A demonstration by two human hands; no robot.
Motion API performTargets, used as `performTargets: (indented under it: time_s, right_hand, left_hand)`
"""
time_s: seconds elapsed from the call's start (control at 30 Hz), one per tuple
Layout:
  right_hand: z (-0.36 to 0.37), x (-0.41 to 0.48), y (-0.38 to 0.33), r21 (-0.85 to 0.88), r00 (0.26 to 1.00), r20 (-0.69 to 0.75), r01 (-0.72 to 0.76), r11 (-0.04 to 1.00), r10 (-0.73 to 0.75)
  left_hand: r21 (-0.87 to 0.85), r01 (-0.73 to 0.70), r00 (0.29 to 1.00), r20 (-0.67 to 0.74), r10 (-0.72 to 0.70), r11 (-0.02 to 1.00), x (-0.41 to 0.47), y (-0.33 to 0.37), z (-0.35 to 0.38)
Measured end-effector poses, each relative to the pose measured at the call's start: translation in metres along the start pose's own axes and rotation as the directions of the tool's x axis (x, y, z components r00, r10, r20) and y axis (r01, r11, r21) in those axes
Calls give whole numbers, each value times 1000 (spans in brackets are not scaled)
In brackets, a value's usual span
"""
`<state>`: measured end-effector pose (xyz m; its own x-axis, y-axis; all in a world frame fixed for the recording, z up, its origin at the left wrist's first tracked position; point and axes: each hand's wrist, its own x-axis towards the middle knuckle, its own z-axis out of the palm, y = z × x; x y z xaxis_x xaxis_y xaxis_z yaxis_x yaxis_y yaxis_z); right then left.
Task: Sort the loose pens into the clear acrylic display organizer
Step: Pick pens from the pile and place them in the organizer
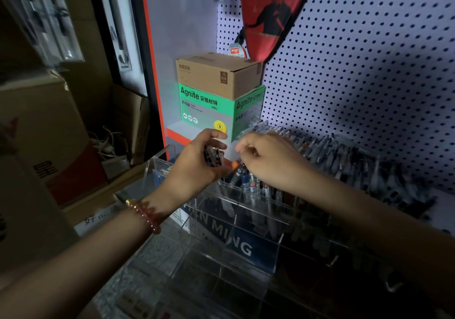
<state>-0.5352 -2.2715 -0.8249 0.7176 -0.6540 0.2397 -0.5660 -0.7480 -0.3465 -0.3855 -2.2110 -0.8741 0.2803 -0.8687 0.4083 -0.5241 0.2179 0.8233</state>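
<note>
2 hands in view, 1 clear acrylic organizer (279, 241), 2 stacked boxes, 1 bracelet.

Left hand (197, 163): fingers curled round a bundle of dark pens (213, 156), held up above the organizer's back left corner. Can't count the bundle, it's too dark and half covered by the fingers. Red bead bracelet (145, 214) on that wrist.

Right hand (268, 161): fingers curled, thumb and forefinger close together, just right of the bundle and not touching the left hand. Can't tell if it is pinching anything. It hovers over the filled compartment; one orange-tipped pen (235, 164) pokes up just below its fingertips.

Organizer sits on a speckled worktop (152, 257) and is split by clear dividers into several compartments. Exact count is unreadable through the glare. The front edge is cut off at the bottom of the frame. A blue label inside reads "MING", its start hidden. A back compartment holds a cluster of upright pens (250, 184), several, partly covered by the right hand.

Behind it, a long row of pens (344, 156) leans along the white pegboard (369, 60). They're far too many and too blurred to count.

Plain cardboard box (219, 76) sits on top of a green Agnite box (206, 106), left of the pegboard. A red printed racket cover (270, 10) hangs above, its top cut off.
</note>
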Motion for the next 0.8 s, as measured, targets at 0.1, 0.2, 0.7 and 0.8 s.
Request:
performTargets:
  time_s: [0.1, 0.2, 0.7, 0.8]
  right_hand:
    - [-2, 4, -1, 97, 998, 53, -45, 994, 40]
    - [-12, 12, 0, 128, 974, 216, -91, 988, 62]
    - [-10, 50, -32, -360, 758, 628, 83, 929, 175]
    - [-10, 51, -29, -292, 843, 522, 34, 956, 129]
  left_hand:
    - [3, 22, 999, -41, -21, 1000, 0, -2, -1]
    - [0, 39, 997, -60, -38, 999, 1, -4, -2]
    - [144, -40, 994, -97, 54, 989, 0, -3, -10]
    - [150, -37, 996, -71, 48, 988, -2, -3, -13]
